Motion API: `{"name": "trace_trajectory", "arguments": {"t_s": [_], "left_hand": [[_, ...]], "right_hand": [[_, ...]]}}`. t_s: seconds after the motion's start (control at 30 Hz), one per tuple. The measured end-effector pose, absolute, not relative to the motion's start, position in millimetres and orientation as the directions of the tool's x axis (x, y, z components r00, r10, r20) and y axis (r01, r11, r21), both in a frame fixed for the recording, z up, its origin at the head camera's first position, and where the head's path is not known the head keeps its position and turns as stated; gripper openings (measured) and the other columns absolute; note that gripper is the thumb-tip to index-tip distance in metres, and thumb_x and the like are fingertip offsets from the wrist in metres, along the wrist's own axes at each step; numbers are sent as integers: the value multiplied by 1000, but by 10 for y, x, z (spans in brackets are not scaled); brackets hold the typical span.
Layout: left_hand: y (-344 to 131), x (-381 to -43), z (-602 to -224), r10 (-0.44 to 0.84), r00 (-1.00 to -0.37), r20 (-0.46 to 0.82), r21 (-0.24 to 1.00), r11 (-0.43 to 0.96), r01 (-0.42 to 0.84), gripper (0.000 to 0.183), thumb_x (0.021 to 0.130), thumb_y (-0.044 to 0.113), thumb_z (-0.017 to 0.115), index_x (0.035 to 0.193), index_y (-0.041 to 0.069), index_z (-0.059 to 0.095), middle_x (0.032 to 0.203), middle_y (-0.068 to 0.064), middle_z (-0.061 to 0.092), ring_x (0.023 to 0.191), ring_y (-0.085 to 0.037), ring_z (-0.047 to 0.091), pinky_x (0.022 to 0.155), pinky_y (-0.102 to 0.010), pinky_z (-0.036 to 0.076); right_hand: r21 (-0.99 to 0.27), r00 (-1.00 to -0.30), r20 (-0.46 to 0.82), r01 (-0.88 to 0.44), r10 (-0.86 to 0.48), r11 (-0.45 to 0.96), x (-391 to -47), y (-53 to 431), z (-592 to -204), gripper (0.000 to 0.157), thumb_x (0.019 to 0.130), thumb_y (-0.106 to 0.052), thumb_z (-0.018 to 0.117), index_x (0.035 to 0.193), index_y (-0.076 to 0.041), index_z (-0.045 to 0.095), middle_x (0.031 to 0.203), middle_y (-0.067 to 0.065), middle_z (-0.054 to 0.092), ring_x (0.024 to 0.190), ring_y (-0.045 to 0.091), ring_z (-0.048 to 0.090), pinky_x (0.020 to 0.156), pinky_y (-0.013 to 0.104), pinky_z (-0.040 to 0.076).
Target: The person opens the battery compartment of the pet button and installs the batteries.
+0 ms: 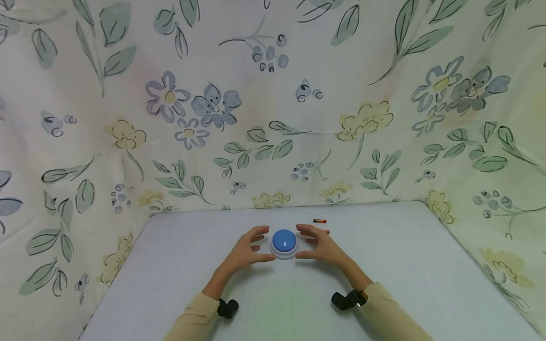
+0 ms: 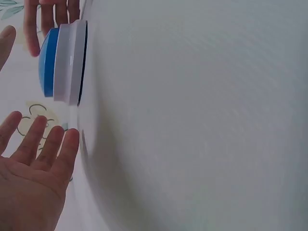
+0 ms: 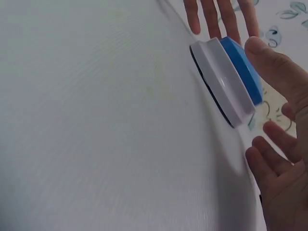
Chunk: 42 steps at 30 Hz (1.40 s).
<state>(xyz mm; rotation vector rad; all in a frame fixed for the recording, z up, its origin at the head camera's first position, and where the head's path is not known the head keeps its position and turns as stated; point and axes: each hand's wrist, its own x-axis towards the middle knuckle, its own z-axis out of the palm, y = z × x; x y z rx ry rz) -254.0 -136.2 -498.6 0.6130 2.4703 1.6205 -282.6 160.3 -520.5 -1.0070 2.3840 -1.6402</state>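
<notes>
A round blue button (image 1: 284, 240) with a white base (image 1: 284, 256) sits on the pale table (image 1: 187, 265), dome up, between a person's two hands. Taking the button as the centre of the clock in the head view, the left hand (image 1: 247, 251) is at nine o'clock and the right hand (image 1: 322, 247) at three. Each is spread in a wide C, fingers apart and gently bent, with the thumb on the near side. Neither has a grip on the button; the fingers stand just beside it, and whether either thumb tip brushes the base I cannot tell.

Toward two o'clock lies a small orange-and-black battery (image 1: 319, 220), and a little nearer three is a red piece (image 1: 327, 232), mostly hidden behind the right hand's fingers.

Tan sleeves (image 1: 196, 310) come in from about eight and four o'clock, and a black camera (image 1: 228, 309) is strapped at each wrist. At twelve o'clock, beyond the table's far edge, hangs a white cloth (image 1: 256, 175) printed with blue and yellow flowers and green leaves.
</notes>
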Motion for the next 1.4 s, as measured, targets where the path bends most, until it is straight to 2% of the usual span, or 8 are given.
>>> {"name": "trace_trajectory", "arguments": {"t_s": [0.23,0.47,0.8,0.9,1.1,1.27,1.4], "left_hand": [[-1246,-2598,-5025,409,-902,141,896,335,292,87,79,21,91,150,4,45,150,-18,48,134,-38,48,101,-48,47],[-1147,-2638,-5015,413,-901,131,910,310,275,88,78,19,92,150,3,45,149,-18,48,134,-39,48,101,-47,47],[-1101,-2735,-5139,401,-905,141,863,399,311,79,76,20,93,141,-2,55,138,-15,58,120,-30,60,96,-39,51],[-1082,-2731,-5116,385,-911,147,858,409,311,75,75,20,94,137,-2,59,134,-17,60,117,-31,62,94,-41,53],[-1065,-2725,-5072,371,-914,165,863,395,316,73,74,18,94,136,0,60,132,-16,60,117,-32,61,93,-41,53],[-1068,-2700,-5038,364,-914,182,888,337,311,70,75,15,93,136,1,60,133,-15,60,119,-33,59,95,-42,52],[-1058,-2687,-5009,372,-908,194,911,275,307,67,79,10,90,137,1,59,135,-16,59,124,-36,56,98,-45,50]], "right_hand": [[-844,-764,308,-495,-568,208,-2865,1490,-5229,87,79,-15,90,147,8,42,147,28,46,135,42,45,106,53,40],[-849,-775,274,-473,-569,236,-2882,1418,-5250,85,79,-16,91,147,7,45,147,24,49,133,39,49,106,50,41],[-836,-803,250,-461,-541,298,-2898,1359,-5258,68,83,-20,88,141,-3,56,139,12,58,125,30,57,102,44,47],[-835,-806,259,-464,-533,295,-2891,1355,-5248,66,83,-16,87,140,-1,56,138,14,58,123,31,58,101,46,48],[-845,-805,285,-467,-520,260,-2849,1346,-5188,68,81,-3,86,139,8,53,139,25,54,124,43,54,103,56,44],[-849,-791,309,-479,-529,221,-2698,1324,-4954,64,81,3,84,136,14,53,137,32,53,122,49,54,100,62,43],[-852,-782,341,-491,-522,180,-2716,1340,-4975,63,81,3,84,136,13,54,136,29,54,122,47,55,100,59,45]]}}
